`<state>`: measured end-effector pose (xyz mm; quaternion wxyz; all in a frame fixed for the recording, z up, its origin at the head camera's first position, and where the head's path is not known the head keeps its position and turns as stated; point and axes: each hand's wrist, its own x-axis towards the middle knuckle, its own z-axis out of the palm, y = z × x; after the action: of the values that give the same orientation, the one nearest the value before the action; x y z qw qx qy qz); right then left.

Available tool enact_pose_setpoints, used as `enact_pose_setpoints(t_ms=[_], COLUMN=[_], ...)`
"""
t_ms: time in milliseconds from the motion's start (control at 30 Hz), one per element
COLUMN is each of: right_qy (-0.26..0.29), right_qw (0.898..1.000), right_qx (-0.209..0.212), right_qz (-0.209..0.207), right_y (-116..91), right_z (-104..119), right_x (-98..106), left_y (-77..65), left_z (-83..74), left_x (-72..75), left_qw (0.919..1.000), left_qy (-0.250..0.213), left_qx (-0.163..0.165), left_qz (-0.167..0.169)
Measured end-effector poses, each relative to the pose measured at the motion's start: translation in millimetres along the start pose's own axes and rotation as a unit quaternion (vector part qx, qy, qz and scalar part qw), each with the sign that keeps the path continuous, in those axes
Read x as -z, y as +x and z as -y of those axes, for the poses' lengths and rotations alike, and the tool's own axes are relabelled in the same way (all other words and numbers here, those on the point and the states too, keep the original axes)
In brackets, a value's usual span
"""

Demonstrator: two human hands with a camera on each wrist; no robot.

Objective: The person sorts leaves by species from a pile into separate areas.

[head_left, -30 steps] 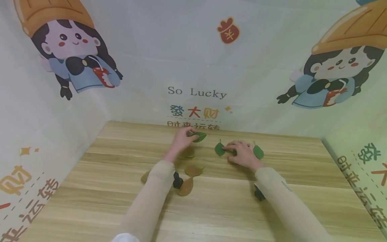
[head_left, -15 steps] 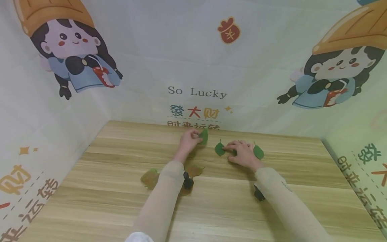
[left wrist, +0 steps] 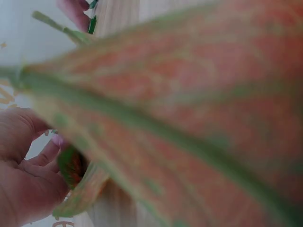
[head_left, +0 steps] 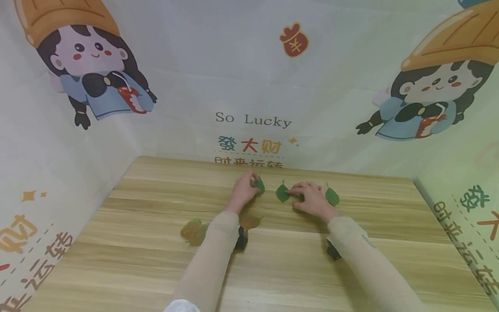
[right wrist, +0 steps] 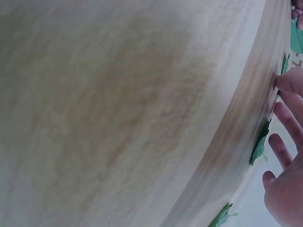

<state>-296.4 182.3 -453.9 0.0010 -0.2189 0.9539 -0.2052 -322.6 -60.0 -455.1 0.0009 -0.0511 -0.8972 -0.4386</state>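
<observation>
My left hand pinches a green leaf between thumb and fingers, close over the tabletop. In the left wrist view, a dark green leaf shows beside the fingers of that hand. My right hand is spread low over the table, fingers extended, its index fingertip touching another green leaf. More green shows under its palm, mostly covered. A third green leaf lies just beyond its outer side. The right wrist view shows green leaves in a row by the right hand's fingers.
Reddish-brown leaves lie nearer the front: one at left, one partly behind the left wrist. A large reddish leaf fills much of the left wrist view. Printed cloth walls the wooden table at back and sides.
My left hand has moved right and toward me, and the green leaf in it has turned from lying sideways to upright, and is lower. The right hand has stayed put.
</observation>
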Motion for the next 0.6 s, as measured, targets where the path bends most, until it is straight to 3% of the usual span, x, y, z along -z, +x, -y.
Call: enact_pose_setpoints(t_ms=[167,600], right_qy=[0.001,-0.02], right_qw=[1.0,1.0], right_qx=[0.0,0.001], right_qz=[-0.003,-0.007], right_y=[1.7,0.6], right_z=[-0.2,4.2], right_x=[-2.0,2.0], left_y=[-2.4,-8.5], left_z=[-0.9,-0.1], left_x=[-1.1,3.1], left_qw=[0.9992,0.9964], left_qy=[0.039,0.078], left_qx=[-0.006,0.0], left_qz=[0.009,0.033])
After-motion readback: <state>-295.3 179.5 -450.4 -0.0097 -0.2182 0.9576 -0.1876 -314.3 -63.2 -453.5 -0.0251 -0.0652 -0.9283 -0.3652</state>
